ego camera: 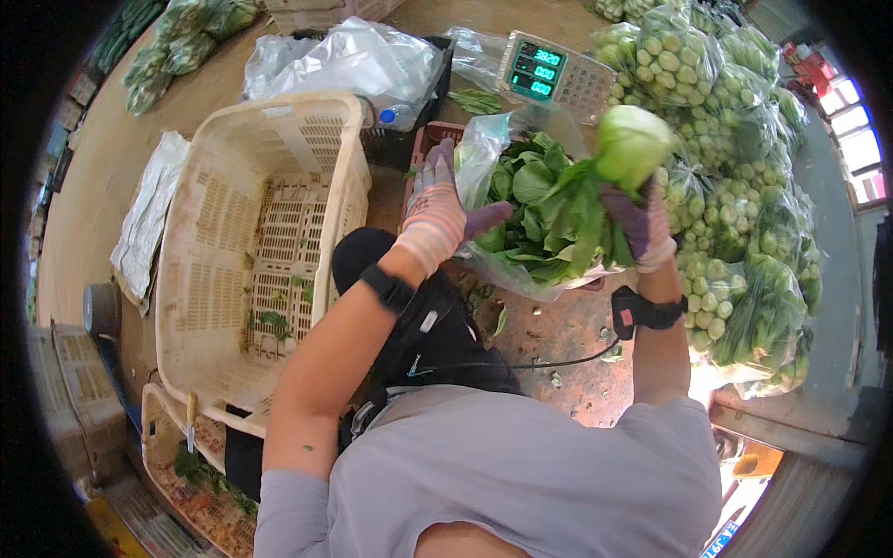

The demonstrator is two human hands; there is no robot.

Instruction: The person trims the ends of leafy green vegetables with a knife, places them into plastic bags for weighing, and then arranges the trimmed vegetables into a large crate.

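My right hand (638, 227), in a striped glove with purple palm, grips a head of bok choy (633, 146) with its pale base up and its leaves hanging down. Below it a clear plastic bag (481, 157) holds leafy bok choy (534, 181), leaves facing me. The bag sits in a reddish plastic crate (436, 132), mostly hidden. My left hand (439, 209), gloved alike, is spread with the thumb out at the bag's left side; whether it touches the plastic I cannot tell.
A cream plastic basket (258, 139) with a few leaf scraps stands at left. Behind are a black crate (391, 150) with plastic bags (349, 59) and a lit digital scale (554, 73). Bagged bok choy (725, 167) is piled at right. A knife (191, 418) hangs on a lower basket's rim (150, 418).
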